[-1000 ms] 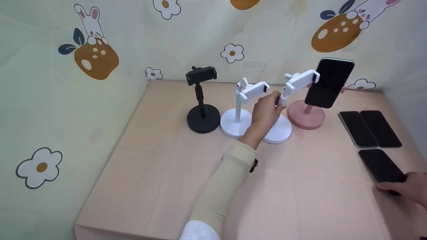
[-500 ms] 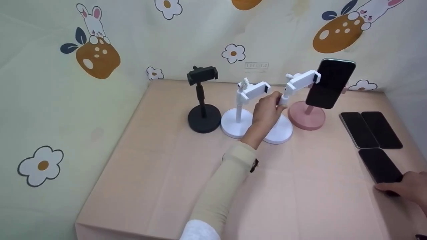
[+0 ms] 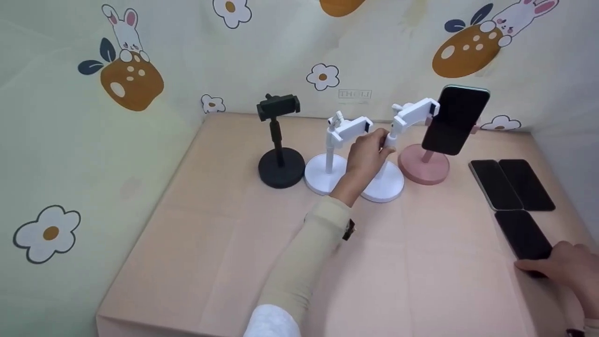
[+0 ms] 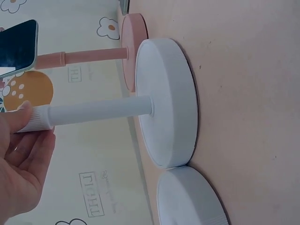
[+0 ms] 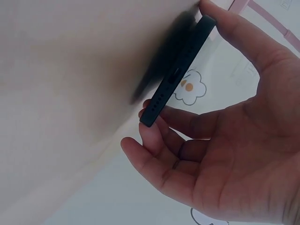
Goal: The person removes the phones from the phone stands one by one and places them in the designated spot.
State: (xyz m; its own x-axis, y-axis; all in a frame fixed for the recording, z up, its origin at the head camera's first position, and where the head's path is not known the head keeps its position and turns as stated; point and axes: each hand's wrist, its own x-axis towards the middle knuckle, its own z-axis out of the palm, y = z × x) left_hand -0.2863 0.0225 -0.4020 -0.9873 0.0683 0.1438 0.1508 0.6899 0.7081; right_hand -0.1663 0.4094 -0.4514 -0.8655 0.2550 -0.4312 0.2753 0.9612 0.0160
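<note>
My left hand (image 3: 367, 157) grips the stem of a white phone stand (image 3: 383, 187) near its ribbed collar (image 4: 40, 118). The stand is upright, its round base on the table and its clamp holding no phone. At the right, my right hand (image 3: 571, 267) pinches the near end of a black smartphone (image 3: 522, 234) by its long edges, thumb on one side and fingertips on the other. In the right wrist view, the phone's port end (image 5: 176, 75) is raised off the table, with a dark shadow beneath. The far end lies close to two other phones.
Left of the gripped stand are another white stand (image 3: 320, 175) and a black stand (image 3: 281, 173). To its right, a pink stand (image 3: 423, 171) bears an upright smartphone (image 3: 454, 121). Two black phones (image 3: 496, 185) lie side by side at the table's right.
The head view has shifted slightly. My right hand has moved a little left, turning the phone's near end the same way. My left hand keeps its grip on the white stand.
</note>
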